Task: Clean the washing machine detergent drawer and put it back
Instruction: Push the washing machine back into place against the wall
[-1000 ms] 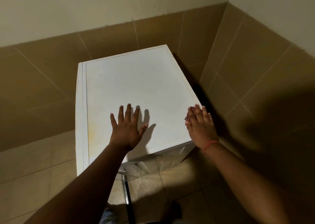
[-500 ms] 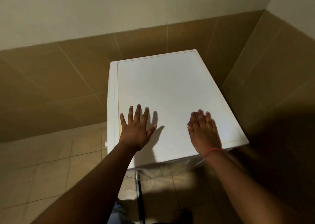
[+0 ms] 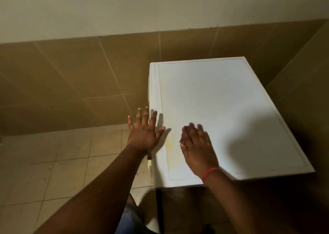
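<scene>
A white washing machine [image 3: 231, 109] stands in the corner, seen from above, with only its flat top and left side showing. My left hand [image 3: 144, 130] is spread open over the top's left edge, fingers apart, holding nothing. My right hand [image 3: 197, 144] lies flat above the front left part of the top, fingers together and extended, a red band on its wrist. The detergent drawer is not in sight; the machine's front face is hidden below the top's near edge.
Brown tiled walls [image 3: 89, 82] close in behind and to the right of the machine. Pale floor tiles [image 3: 53, 162] spread to the left. A dark vertical bar [image 3: 160, 210] runs down under the machine's front left corner.
The view has swung left, so the machine now sits to the right. Both hands have shifted toward the top's left side; the left hand now overhangs the left edge.
</scene>
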